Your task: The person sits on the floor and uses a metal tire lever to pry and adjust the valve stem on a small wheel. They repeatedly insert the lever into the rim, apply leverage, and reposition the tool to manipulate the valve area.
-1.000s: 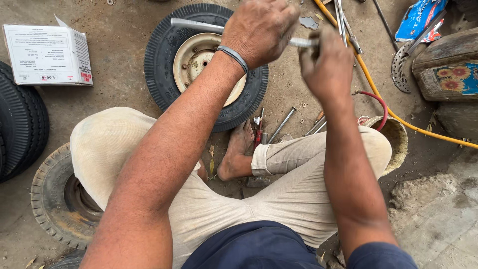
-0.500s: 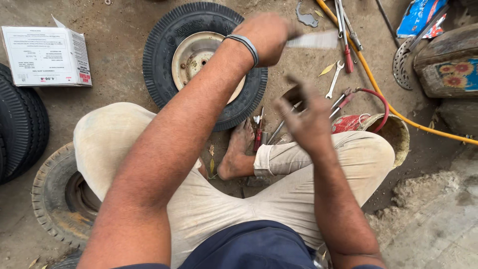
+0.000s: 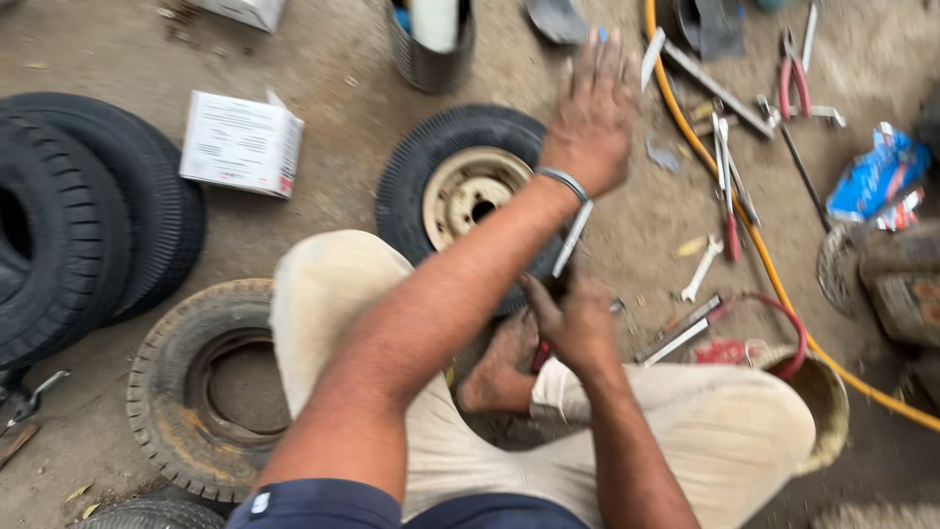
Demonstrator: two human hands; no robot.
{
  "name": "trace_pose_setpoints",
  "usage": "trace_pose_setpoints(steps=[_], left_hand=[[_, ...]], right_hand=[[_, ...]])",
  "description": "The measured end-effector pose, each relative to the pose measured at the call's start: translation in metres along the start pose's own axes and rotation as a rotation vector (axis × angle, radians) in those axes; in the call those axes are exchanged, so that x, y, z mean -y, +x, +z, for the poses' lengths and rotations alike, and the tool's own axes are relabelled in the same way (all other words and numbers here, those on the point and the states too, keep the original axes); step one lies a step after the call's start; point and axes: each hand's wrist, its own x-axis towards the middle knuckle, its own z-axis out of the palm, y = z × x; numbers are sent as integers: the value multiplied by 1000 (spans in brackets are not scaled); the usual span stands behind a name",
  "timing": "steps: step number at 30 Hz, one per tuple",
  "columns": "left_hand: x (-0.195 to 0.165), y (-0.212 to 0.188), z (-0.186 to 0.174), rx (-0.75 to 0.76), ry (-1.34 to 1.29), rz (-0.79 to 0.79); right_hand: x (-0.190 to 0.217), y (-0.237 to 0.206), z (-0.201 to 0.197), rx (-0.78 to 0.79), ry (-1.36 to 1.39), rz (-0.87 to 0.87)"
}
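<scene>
My left hand (image 3: pixel 592 108), a metal bangle on its wrist, is stretched out over the ground with its fingers spread and nothing in it; it is blurred. It hovers beyond a small black wheel with a cream rim (image 3: pixel 468 191), near a flat metal bar (image 3: pixel 715 88). My right hand (image 3: pixel 573 323) is low by my bare foot (image 3: pixel 499 372), fingers curled over a red-handled tool (image 3: pixel 540 355). A thin shiny metal rod (image 3: pixel 571 240) slants up from that hand. Whether the hand grips either one is not visible.
A worn tyre (image 3: pixel 186 392) lies by my left knee, with stacked black tyres (image 3: pixel 69 235) further left. A white box (image 3: pixel 240 142) and a metal can (image 3: pixel 431 49) stand behind. A yellow hose (image 3: pixel 769 269), spanners, pliers (image 3: pixel 793 64) and a blue packet (image 3: pixel 871 181) lie to the right.
My left hand has let go of the silver tool and reached forward with open fingers. My right hand has dropped down to my foot. The view has shifted, showing more ground on the left.
</scene>
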Motion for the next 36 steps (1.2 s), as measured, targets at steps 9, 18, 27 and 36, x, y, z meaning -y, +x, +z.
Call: trace_pose_setpoints(steps=[9, 18, 27, 36], left_hand=[[-18, 10, -25, 832, -280, 218], [-11, 5, -22, 184, -145, 304], [-14, 0, -22, 972, -229, 134], [-11, 2, -61, 646, -179, 346]], right_hand=[[-33, 84, -116, -416, -363, -257], [14, 13, -43, -25, -334, 285], [-3, 13, -58, -149, 65, -31], [16, 36, -73, -187, -407, 122]])
